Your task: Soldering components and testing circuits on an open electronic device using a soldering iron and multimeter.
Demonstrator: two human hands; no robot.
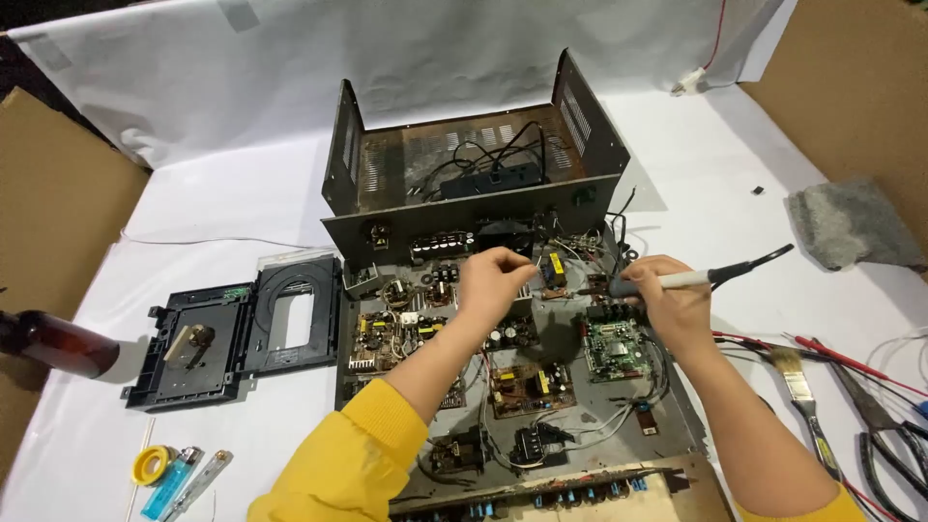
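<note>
Centre frame, the right hand (674,307) grips the soldering iron (696,278), tip low over the circuit boards (522,372); the left hand (493,280) pinches something tiny beside it. Best kept steady, brief contact.

A white sheet (242,193) covers the table. Under the fingers lies the opened chassis of circuit boards (541,387). Left of them sit a black disc tray (208,338), brown bottle (53,343), solder spool (153,465) and lighters (174,476); right, a paintbrush (802,387), pliers (884,425) and grey cloth (851,222).
</note>
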